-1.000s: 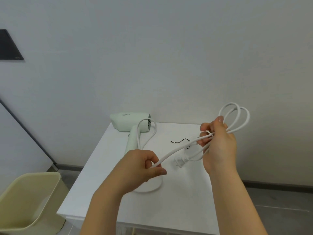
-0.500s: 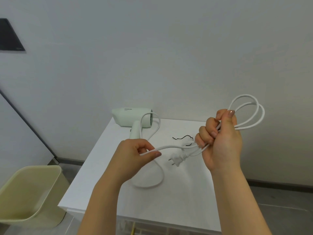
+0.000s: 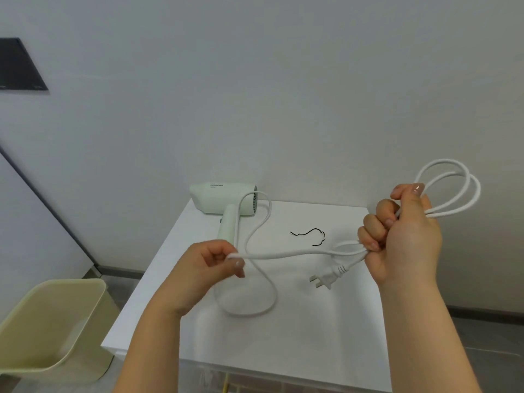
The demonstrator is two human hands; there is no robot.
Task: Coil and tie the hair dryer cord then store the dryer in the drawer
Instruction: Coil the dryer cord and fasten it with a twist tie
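Right hand clenches a few finished loops of thin white rubber cord, plug dangling below. Left hand pinches the next stretch; slack lies uncoiled on the white worktop. Pale green plastic hair dryer lies at the worktop's back edge. Black wire twist tie is unused. Coiling looks roughly half done; tying and storing remain, no drawer visible.

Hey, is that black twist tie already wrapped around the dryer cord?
No, the black twist tie lies loose on the white table, apart from the cord loops that the right hand grips.
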